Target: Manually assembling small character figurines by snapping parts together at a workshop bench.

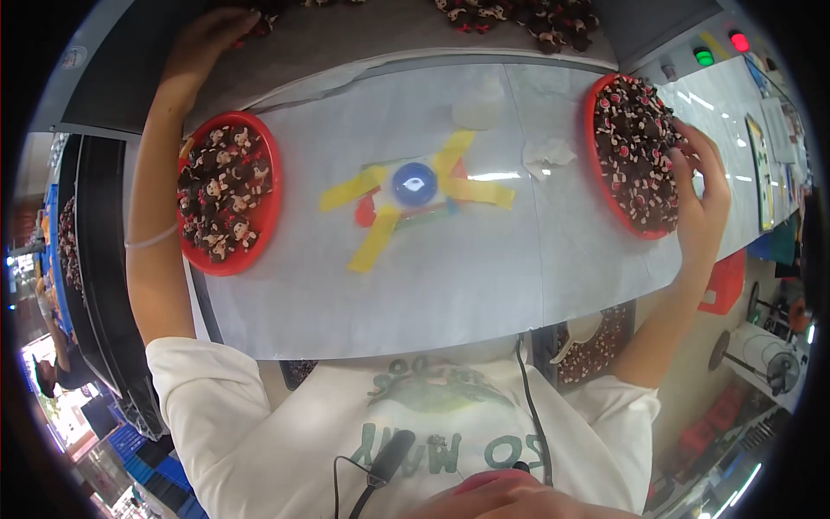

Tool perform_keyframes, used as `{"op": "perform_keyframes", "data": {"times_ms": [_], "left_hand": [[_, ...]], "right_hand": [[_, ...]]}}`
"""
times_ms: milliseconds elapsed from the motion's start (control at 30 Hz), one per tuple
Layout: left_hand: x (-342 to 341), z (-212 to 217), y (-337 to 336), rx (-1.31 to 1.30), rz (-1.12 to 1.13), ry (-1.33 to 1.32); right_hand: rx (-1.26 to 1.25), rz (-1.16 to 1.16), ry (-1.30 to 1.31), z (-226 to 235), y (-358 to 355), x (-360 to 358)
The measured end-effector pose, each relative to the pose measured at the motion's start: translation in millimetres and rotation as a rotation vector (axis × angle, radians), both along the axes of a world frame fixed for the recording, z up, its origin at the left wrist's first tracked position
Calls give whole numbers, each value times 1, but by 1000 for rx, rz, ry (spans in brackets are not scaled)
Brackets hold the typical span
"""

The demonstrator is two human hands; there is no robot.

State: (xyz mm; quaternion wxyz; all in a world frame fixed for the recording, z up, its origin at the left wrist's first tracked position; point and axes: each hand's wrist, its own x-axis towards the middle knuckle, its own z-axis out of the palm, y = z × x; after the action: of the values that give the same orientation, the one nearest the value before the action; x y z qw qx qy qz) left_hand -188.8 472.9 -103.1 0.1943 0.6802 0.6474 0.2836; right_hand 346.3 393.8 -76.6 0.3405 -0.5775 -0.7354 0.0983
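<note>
My left hand (210, 36) reaches far forward onto the grey conveyor belt (363, 35) and touches a small dark toy figure at its fingertips; whether it grips it I cannot tell. Below that arm a red round tray (271, 203) holds several small brown monkey figures (220, 195). My right hand (702, 195) rests with spread fingers on the heap of brown figures (635, 143) in a second red tray (595, 164) at the right. Between the trays a blue round disc (415, 183) is fixed to the white table (450, 285) with yellow tape strips.
More brown figures (519, 16) lie on the belt at the back. Red and green buttons (720, 49) sit on a panel at the far right. A crumpled white scrap (547, 154) lies near the right tray. Bins of figures (596, 346) stand under the table edge.
</note>
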Motion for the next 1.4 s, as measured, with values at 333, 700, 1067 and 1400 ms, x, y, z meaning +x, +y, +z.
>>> {"op": "perform_keyframes", "data": {"times_ms": [333,700,1067,1400], "left_hand": [[102,54,-159,-1,89,-389],[174,-18,-261,17,15,-1046],[215,-50,-261,-47,-39,-1043],[207,-54,-261,-9,-126,-970]], "right_hand": [[-170,229,-331,5,36,9],[-323,281,375,11,-12,-28],[-362,744,137,-29,-15,-147],[58,810,-310,-37,-19,-180]]}}
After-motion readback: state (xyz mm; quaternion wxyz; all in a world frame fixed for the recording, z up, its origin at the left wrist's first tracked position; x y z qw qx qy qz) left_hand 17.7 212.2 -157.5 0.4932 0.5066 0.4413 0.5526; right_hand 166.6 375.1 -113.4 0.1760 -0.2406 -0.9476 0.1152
